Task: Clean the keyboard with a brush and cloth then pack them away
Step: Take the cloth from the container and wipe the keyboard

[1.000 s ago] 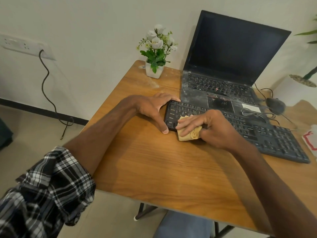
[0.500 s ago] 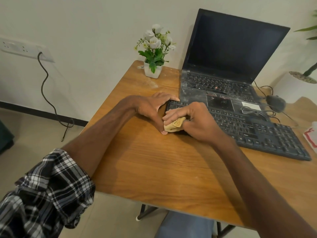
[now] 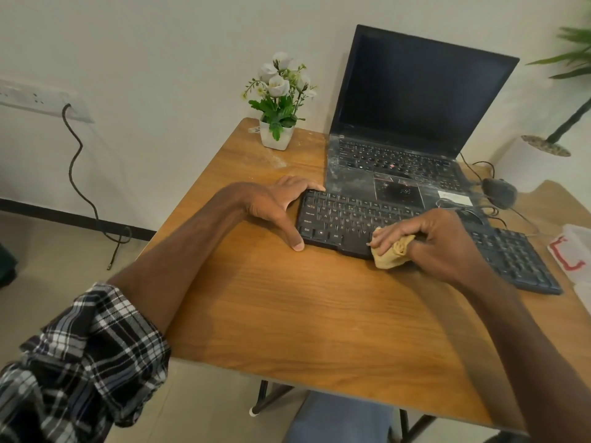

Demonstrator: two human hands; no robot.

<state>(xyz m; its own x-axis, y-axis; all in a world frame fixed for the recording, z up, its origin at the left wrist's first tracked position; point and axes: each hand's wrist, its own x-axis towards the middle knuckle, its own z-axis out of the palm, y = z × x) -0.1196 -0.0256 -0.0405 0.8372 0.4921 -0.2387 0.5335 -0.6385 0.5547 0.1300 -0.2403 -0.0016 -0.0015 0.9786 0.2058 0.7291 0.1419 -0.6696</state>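
A wooden table (image 3: 319, 314) stands against a pale wall, with an open laptop (image 3: 399, 148) and a small pot of white flowers (image 3: 276, 135) at its far side. A black keyboard (image 3: 345, 219) lies in front of the laptop. The left hand (image 3: 275, 206) braces the keyboard's left end, spread and ungripping, with its thumb at the near corner and its fingers at the far corner. The right hand (image 3: 438, 241) clutches a bunched tan cloth (image 3: 393, 254), pressing it on the keyboard's near edge around the bottom row of keys
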